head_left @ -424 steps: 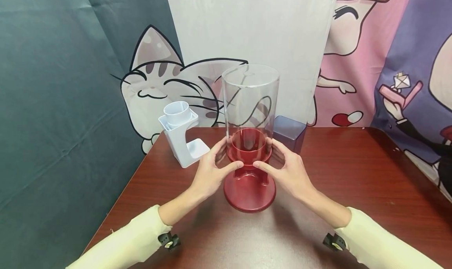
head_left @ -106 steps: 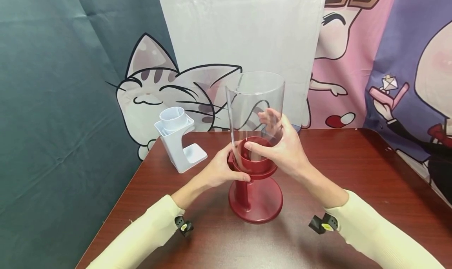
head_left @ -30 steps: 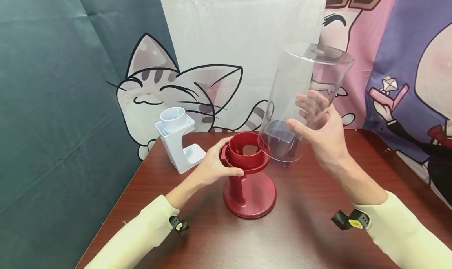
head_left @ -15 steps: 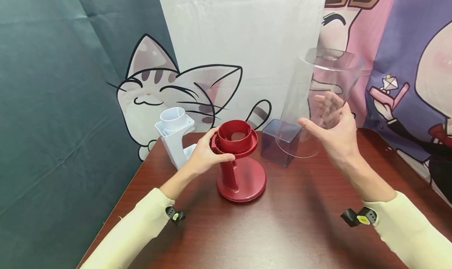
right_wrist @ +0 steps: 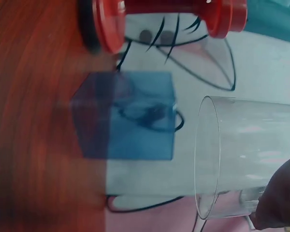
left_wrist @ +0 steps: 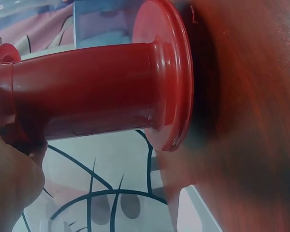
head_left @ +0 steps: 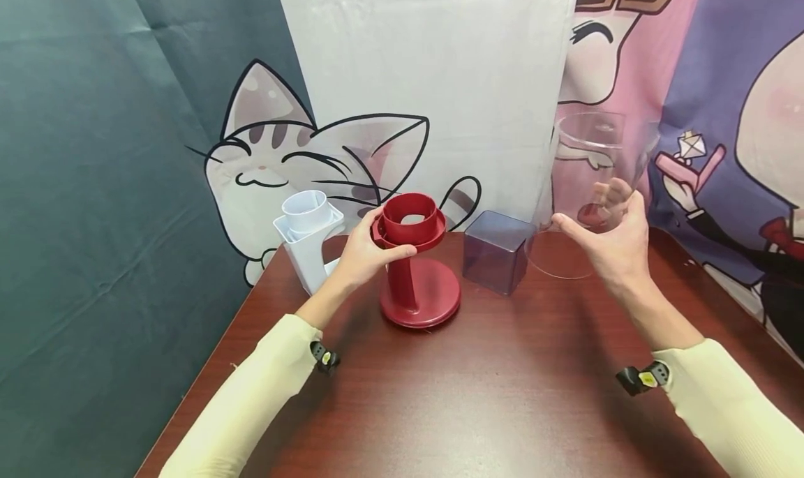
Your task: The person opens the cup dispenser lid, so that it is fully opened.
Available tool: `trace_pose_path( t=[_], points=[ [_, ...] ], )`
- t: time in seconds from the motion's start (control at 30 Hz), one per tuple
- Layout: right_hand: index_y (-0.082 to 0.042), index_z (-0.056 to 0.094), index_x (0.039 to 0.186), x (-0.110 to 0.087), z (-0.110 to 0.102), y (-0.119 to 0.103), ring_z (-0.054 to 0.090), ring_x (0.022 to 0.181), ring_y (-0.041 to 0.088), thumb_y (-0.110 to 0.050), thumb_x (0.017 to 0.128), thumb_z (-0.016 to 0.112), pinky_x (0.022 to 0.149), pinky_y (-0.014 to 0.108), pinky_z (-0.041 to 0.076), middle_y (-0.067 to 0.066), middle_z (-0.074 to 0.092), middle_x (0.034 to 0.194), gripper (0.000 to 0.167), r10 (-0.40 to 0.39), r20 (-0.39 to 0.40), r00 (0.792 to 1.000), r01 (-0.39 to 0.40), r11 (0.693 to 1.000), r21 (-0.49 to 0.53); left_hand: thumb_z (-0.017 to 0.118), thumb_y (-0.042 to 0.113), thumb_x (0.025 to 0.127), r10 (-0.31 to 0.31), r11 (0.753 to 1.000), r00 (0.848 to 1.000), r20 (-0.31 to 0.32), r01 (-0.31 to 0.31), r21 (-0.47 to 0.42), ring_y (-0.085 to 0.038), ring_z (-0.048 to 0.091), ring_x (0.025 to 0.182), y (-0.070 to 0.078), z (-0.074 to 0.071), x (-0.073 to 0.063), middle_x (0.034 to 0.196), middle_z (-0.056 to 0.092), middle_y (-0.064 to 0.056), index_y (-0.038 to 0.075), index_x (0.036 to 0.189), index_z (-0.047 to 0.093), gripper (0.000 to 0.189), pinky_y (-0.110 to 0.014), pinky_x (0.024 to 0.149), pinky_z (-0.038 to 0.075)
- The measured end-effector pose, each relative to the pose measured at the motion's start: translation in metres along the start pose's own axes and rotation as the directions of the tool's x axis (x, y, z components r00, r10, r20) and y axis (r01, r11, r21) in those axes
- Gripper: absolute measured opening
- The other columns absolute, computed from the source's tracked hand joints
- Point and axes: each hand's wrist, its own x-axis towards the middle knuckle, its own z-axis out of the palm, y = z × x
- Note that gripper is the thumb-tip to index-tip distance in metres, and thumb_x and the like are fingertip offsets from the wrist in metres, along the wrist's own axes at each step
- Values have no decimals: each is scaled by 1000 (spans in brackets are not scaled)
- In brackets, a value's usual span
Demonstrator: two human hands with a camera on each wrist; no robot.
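My left hand (head_left: 364,255) grips the collar of a red stand (head_left: 419,293), thumb across the front and fingers behind. The stand is upright, with a round base, a thick column and an open ring on top. In the left wrist view its column (left_wrist: 87,89) lies sideways, the base close over the tabletop. My right hand (head_left: 618,248) holds a clear, open-ended cylinder (head_left: 581,185) by its side, thumb in front and fingers seen through the wall. The right wrist view shows the cylinder's lower rim (right_wrist: 207,154) above table level.
A translucent blue-grey box (head_left: 496,251) stands at the back of the brown table (head_left: 465,387), between the stand and the cylinder. Behind the left hand is a white stand (head_left: 308,251) with a round cup on top. A printed cloth (head_left: 496,59) hangs behind.
The cylinder has come off the red stand and moved right with my right hand, lowering lately. My left hand has shifted the red stand back and left, toward the white stand.
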Motion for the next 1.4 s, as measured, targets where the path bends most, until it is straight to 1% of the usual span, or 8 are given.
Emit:
trace_pose_path(
  t=[0.2, 0.37, 0.5, 0.67, 0.8, 0.97, 1.2, 1.4],
  points=[
    [-14, 44, 150, 7, -9, 27, 53, 126, 11, -19, 79, 94, 108, 21, 39, -5, 55, 139, 88, 18, -56, 998, -22, 997, -68, 91, 30, 85, -18, 1000, 999, -36, 18, 0, -24, 55, 132, -6, 2, 9, 148, 57, -4, 17, 160, 42, 91, -45, 98, 60],
    [-13, 42, 152, 10, -16, 46, 49, 122, 8, -27, 78, 95, 103, 19, 37, -8, 53, 135, 91, 46, -94, 995, -60, 986, -154, 91, 41, 83, -5, 997, 998, -70, 10, 73, -23, 57, 129, -10, 2, 17, 146, 58, -3, 15, 159, 43, 94, -43, 97, 60],
    [-12, 39, 154, 11, -20, 59, 50, 127, 14, -30, 79, 94, 105, 20, 38, -7, 52, 139, 95, 104, -99, 990, -120, 979, -164, 91, 46, 82, 0, 993, 996, -93, 11, 120, -23, 57, 129, -12, 2, 24, 146, 58, -5, 13, 160, 42, 97, -42, 98, 60],
    [-12, 35, 156, 11, -21, 76, 48, 130, 18, -32, 80, 93, 107, 22, 37, -2, 50, 139, 98, 152, -93, 984, -166, 973, -163, 92, 45, 82, -12, 995, 993, -117, 23, 94, -23, 58, 129, -14, 4, 32, 146, 59, -6, 12, 160, 41, 99, -42, 100, 59],
    [-11, 36, 155, 10, -20, 90, 47, 127, 18, -32, 80, 94, 105, 23, 37, 2, 49, 136, 97, 152, -87, 985, -166, 968, -186, 92, 46, 81, -22, 996, 991, -134, 33, 79, -24, 59, 128, -17, 8, 37, 145, 60, -6, 12, 159, 42, 99, -42, 100, 59],
    [-8, 36, 154, 9, -14, 102, 47, 127, 21, -33, 79, 94, 105, 27, 37, 6, 49, 137, 98, 158, -71, 985, -170, 961, -220, 92, 48, 80, -35, 995, 989, -146, 47, 84, -23, 58, 127, -20, 13, 43, 144, 59, -5, 13, 158, 43, 99, -43, 98, 59],
    [-4, 33, 153, 4, -6, 115, 44, 138, 31, -33, 80, 94, 120, 42, 33, 15, 45, 148, 100, 171, -58, 984, -180, 957, -226, 93, 46, 79, -39, 997, 989, -143, 48, 60, -24, 57, 128, -27, 20, 49, 144, 58, -5, 14, 156, 44, 96, -43, 97, 60],
    [-4, 26, 159, 0, -3, 127, 39, 146, 33, -33, 80, 93, 125, 43, 28, 19, 41, 157, 107, 193, -36, 981, -196, 957, -216, 92, 42, 82, -40, 997, 989, -145, 48, 56, -25, 56, 130, -35, 24, 50, 146, 57, -7, 12, 157, 41, 96, -43, 100, 59]
  ],
)
